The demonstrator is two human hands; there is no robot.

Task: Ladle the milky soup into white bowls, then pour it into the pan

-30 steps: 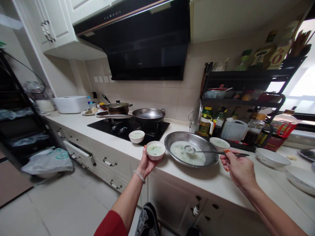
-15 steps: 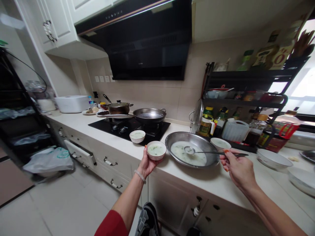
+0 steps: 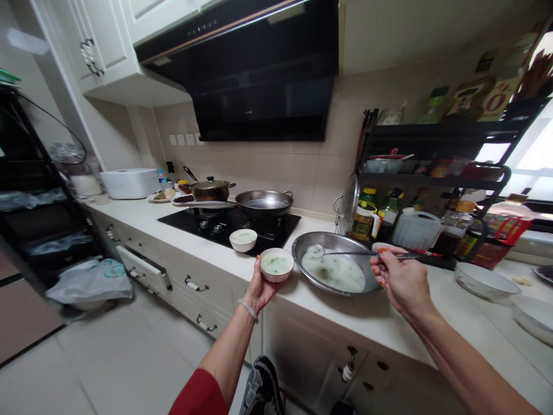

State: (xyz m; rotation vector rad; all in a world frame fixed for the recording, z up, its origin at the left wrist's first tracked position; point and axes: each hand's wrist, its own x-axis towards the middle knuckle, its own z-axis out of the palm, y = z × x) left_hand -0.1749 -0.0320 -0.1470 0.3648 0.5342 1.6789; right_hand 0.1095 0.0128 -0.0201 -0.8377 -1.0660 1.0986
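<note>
My left hand (image 3: 262, 288) holds a small white bowl (image 3: 277, 265) of pale soup with green bits, close to the left rim of a wide metal basin (image 3: 371, 286). Similar soup (image 3: 339, 272) lies in the basin. My right hand (image 3: 400, 279) grips the dark handle of a metal ladle (image 3: 316, 251), whose scoop is over the left part of the soup. Another small bowl of soup (image 3: 243, 240) stands at the hob's front edge. Behind my right hand a further bowl (image 3: 387, 247) is mostly hidden.
A steel pan (image 3: 263, 203) and a lidded pot (image 3: 211, 189) sit on the black hob (image 3: 181, 221). Bottles and a black rack (image 3: 436, 178) stand at the back right. White bowls (image 3: 486, 280) are at the right. A drawer (image 3: 142, 265) hangs open below the counter.
My right hand has moved left with the ladle, and its scoop has shifted from the middle of the basin toward the left rim. My left hand still holds the bowl.
</note>
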